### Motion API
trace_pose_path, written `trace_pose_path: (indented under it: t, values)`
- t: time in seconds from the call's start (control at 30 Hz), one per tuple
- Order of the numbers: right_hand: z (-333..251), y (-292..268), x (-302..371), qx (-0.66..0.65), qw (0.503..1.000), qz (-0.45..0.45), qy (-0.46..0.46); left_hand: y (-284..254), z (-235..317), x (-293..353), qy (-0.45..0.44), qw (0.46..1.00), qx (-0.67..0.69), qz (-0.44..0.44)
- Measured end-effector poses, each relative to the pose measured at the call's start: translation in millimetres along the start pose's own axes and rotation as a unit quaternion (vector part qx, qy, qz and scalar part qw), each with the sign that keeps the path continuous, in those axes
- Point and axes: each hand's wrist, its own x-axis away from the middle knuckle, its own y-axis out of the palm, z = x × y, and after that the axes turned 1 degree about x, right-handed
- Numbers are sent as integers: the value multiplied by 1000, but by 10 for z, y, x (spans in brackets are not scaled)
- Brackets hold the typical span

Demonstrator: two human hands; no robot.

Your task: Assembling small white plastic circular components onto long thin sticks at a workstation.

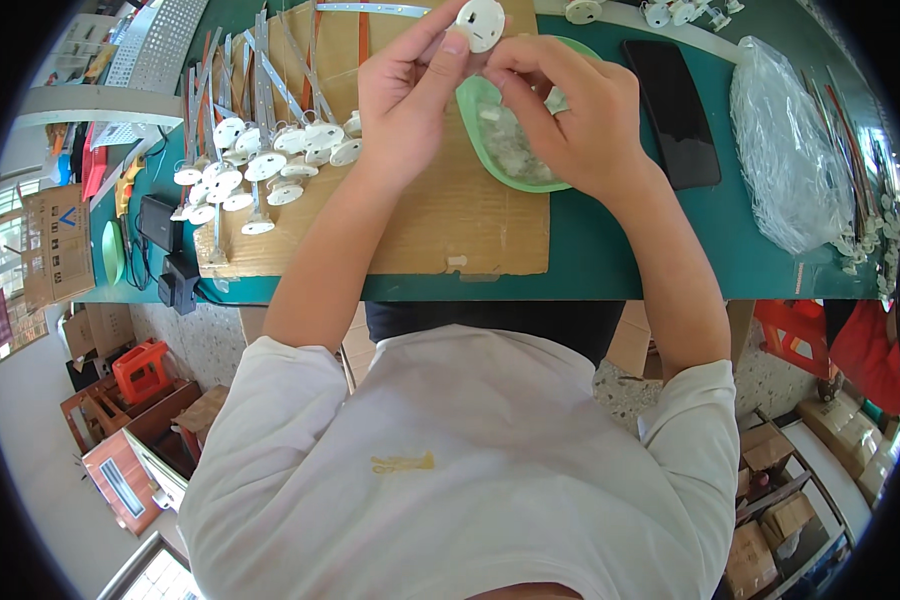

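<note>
Between the thumb and fingers of my left hand (415,85) is a white round disc (481,24) with small dark slots, held up near the top edge of the view. My right hand (575,110) is just to its right, its thumb and fingertips pinched together close to the disc. What those fingertips hold, if anything, is too small to tell. Below my right hand lies a green bowl (480,150) with small clear pieces (510,145) inside, partly covered by the hand. Several similar white discs on metal strips (263,165) lie piled to the left on cardboard (440,225).
A black phone (672,112) lies right of the bowl, beside a clear plastic bag (790,145). More strips with discs (865,200) sit at the far right. Black adapters (178,280) with cables and yellow-handled cutters (127,188) are at the left of the green table mat (610,260).
</note>
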Motion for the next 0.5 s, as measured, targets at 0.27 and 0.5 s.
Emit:
trace_pose_path:
  t: [0.27,0.5]
  values:
    - [-18,-34,-24,-46,996,45,67,68,14,10,-11,999,45,-16]
    - [-138,8,-17,-174,963,81,192,-105,-33,56,-12,998,-6,-62]
